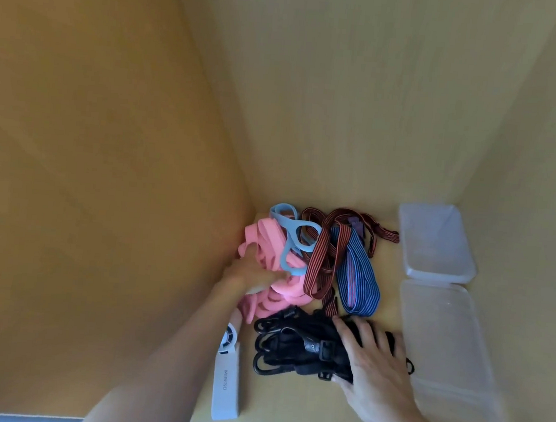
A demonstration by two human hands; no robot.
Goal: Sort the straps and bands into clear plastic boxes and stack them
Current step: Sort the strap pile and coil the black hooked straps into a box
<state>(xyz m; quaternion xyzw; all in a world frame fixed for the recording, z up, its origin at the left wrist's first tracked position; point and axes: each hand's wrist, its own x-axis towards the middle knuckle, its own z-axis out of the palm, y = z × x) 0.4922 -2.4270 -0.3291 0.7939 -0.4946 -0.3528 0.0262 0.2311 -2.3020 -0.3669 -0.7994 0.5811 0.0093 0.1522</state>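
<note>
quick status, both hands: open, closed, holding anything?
Left hand: on the pink bands, grip cannot be told.
Right hand: open, fingers spread flat on the black straps, not gripping.

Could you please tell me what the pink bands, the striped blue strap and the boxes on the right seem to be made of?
Pink bands: likely matte rubber or latex, smooth, flat and floppy.
Striped blue strap: apparently woven elastic fabric, with fine lengthwise stripes.
Boxes: clear, slightly frosted, seemingly rigid plastic; the surface shows through them.
</note>
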